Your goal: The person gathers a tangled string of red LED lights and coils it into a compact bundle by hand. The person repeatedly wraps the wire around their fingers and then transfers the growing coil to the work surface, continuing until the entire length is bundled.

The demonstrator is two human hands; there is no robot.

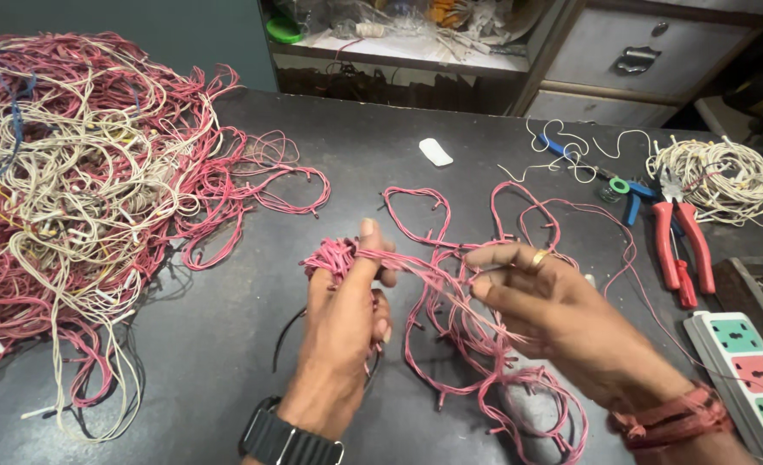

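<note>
1. Pink wire (450, 293) runs taut between both hands; the left hand (342, 323) has its fingers closed around a wound bundle of it, thumb up and pressing the strand.
2. The right hand (553, 314) pinches the same strand between thumb and forefinger, the other fingers loosely curled; a ring sits on one finger.
3. Loose loops of the pink wire trail on the dark worktop (373, 146) beneath and beyond the hands.
4. Bare worktop lies ahead of the hands, up to a small white piece (435, 151).
5. At left, a big tangled heap of pink and white wires (80, 198) fills that side.
6. At right lie red-handled pliers (682, 245), a blue-handled tool (631, 194), a white wire coil (717, 176) and a power strip (751, 375) at the edge.
</note>
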